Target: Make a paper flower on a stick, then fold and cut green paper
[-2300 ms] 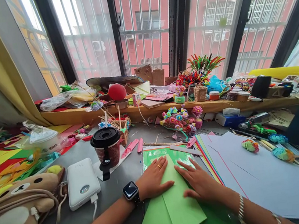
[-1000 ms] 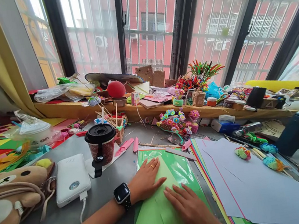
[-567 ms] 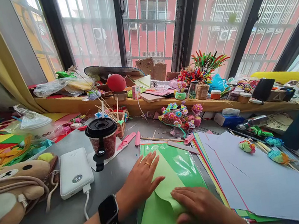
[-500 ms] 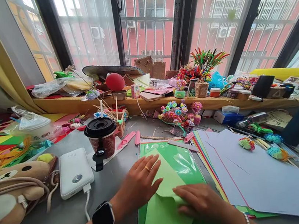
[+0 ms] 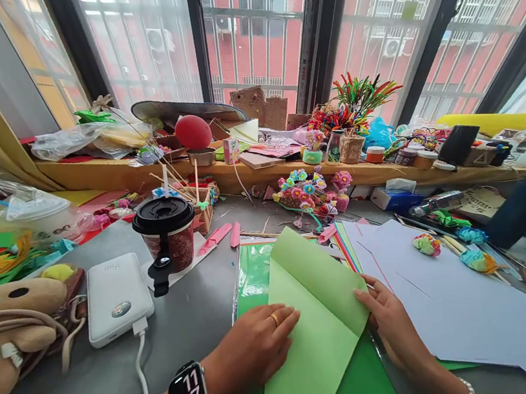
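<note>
A light green folded paper sheet (image 5: pixel 312 320) lies tilted on a darker green plastic-wrapped paper pack (image 5: pixel 254 276). My left hand (image 5: pixel 259 347), with a ring and a smartwatch on the wrist, presses flat on the sheet's left side with fingers stretched out. My right hand (image 5: pixel 393 322) grips the sheet's right edge between thumb and fingers and lifts that side. The sheet's upper flap stands raised off the pack.
A lidded coffee cup (image 5: pixel 166 233) and a white power bank (image 5: pixel 117 298) stand to the left, beside a plush bear bag (image 5: pixel 11 323). White paper sheets (image 5: pixel 454 300) spread to the right over coloured sheets. Paper flowers (image 5: pixel 311 193) and craft clutter line the window ledge (image 5: pixel 221 180).
My right hand moved from pressing the sheet's middle to its right edge and took hold of it. The sheet unfolded and turned, its top now raised. My left hand stayed on it.
</note>
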`<state>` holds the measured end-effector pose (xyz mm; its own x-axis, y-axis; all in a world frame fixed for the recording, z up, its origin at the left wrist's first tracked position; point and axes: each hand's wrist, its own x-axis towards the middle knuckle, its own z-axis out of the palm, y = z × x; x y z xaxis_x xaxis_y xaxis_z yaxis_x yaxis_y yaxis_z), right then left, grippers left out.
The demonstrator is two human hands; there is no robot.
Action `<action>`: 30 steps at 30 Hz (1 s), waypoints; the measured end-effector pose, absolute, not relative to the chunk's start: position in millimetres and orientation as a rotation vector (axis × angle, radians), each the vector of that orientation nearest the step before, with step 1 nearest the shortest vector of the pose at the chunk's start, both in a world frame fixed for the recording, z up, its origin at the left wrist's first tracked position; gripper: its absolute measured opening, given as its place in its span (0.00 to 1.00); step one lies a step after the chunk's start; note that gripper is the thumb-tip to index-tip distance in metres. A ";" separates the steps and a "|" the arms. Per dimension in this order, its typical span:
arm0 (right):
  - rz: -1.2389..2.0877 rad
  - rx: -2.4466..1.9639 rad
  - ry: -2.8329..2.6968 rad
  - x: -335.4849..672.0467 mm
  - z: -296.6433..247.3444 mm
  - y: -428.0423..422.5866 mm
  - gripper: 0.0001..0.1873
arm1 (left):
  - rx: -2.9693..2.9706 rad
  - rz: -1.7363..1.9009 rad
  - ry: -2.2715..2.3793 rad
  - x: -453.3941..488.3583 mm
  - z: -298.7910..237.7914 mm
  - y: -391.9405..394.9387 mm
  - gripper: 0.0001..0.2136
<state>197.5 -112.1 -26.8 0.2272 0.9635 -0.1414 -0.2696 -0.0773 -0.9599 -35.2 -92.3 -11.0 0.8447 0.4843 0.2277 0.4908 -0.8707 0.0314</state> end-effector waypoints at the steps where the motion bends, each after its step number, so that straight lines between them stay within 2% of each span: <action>1: 1.227 -1.209 -0.801 198.6 -27.8 -112.2 0.28 | -2.996 -0.351 -0.822 -33.4 -10.1 -89.1 0.17; 7: 1.156 -1.303 -0.935 208.7 -36.7 -109.7 0.25 | -3.028 -0.196 -0.941 -25.7 -16.0 -72.7 0.28; 12: 1.167 -1.378 -0.977 215.2 -33.8 -114.3 0.23 | -3.098 -0.155 -0.935 -29.8 -15.4 -67.6 0.28; 16: 1.356 -1.369 -0.915 213.0 -27.0 -130.8 0.25 | -3.164 -0.063 -0.900 -36.8 -3.1 -66.6 0.28; 20: 1.379 -1.371 -1.024 210.0 -24.5 -147.4 0.27 | -3.149 -0.046 -0.978 -38.3 1.3 -70.2 0.28; 23: 1.295 -1.366 -1.181 206.8 -24.4 -151.0 0.29 | -3.108 -0.100 -1.012 -35.3 -5.3 -72.5 0.30; 28: 0.980 -1.429 -1.534 195.8 -27.0 -152.6 0.13 | -3.099 -0.152 -0.992 -33.8 -15.9 -71.9 0.31; 30: 0.794 -1.495 -1.612 190.9 -30.6 -155.4 0.15 | -3.086 -0.175 -0.995 -36.3 -16.2 -73.2 0.31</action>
<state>190.9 -155.4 -30.6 -0.0010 0.9917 0.1287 0.5022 0.1118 -0.8575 -36.3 -73.2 -16.2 0.8068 0.5867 0.0699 0.5753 -0.8070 0.1333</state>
